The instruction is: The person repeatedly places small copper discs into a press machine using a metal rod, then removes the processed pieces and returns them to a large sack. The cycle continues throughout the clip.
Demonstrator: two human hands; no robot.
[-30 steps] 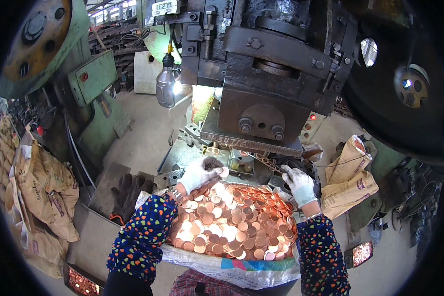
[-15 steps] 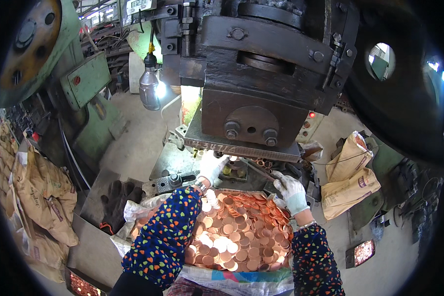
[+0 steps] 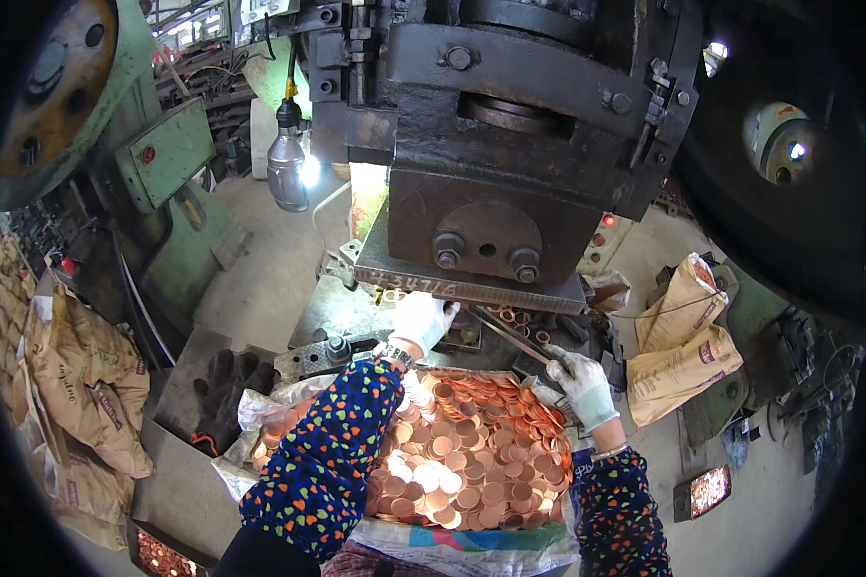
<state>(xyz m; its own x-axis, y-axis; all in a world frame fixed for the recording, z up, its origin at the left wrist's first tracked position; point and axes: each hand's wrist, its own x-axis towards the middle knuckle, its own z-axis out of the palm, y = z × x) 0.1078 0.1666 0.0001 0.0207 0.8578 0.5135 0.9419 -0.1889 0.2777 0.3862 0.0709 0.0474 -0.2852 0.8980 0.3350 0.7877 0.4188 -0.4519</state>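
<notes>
My left hand (image 3: 423,322), in a white glove, is at the front edge of the press's heavy upper plate (image 3: 471,288). Its fingers are bent together, and whatever they pinch is hidden. In a white glove too, my right hand (image 3: 582,385) is closed around a thin metal rod (image 3: 512,334), whose far end points under the plate. Below both hands lies a heap of round copper-coloured discs (image 3: 471,452) in an open white woven sack (image 3: 471,546). Several copper-coloured rings (image 3: 522,316) lie by the die, right of the rod.
The dark press head (image 3: 491,226) hangs above my hands. A lit lamp (image 3: 289,168) hangs left of it. Dark gloves (image 3: 226,389) lie on a metal ledge at left. Brown paper sacks stand at left (image 3: 82,370) and right (image 3: 683,361). A large dark wheel (image 3: 741,231) is at right.
My left hand has drawn back a little toward me from the plate's edge. My right hand and the rod have shifted slightly right and nearer. The openings in the wheel have moved.
</notes>
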